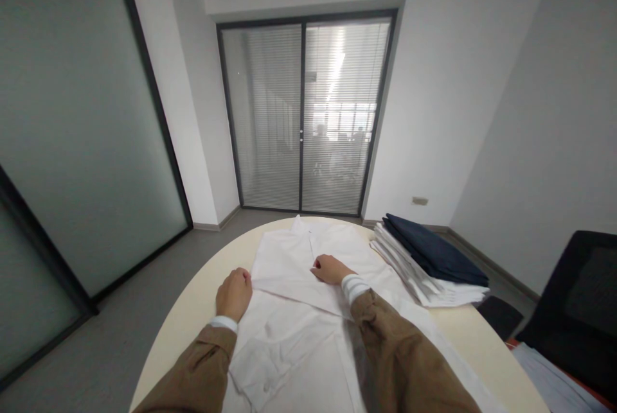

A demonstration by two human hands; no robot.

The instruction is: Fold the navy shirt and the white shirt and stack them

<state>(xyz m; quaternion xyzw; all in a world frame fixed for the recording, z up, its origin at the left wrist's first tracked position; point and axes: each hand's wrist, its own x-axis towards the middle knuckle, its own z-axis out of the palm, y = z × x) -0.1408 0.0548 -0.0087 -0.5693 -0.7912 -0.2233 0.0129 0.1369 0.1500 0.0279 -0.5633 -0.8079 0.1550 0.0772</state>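
A white shirt (294,259) lies spread over the round table, with part of it folded across toward the left. Near the front, a sleeve end with a button (267,386) rests crumpled on the body of the shirt. My left hand (234,294) is closed at the shirt's left edge, its fingers curled at the fabric. On the folded part, near the middle, my right hand (331,269) is closed in a pinch on the cloth. The fingertips of both hands are partly hidden.
A pale round table (193,310) bears the shirt. At its right edge sits a stack of folded white clothes (409,272) with a dark navy folded garment (436,252) on top. A black chair (573,304) stands at the right, with pale cloth (554,377) beside it.
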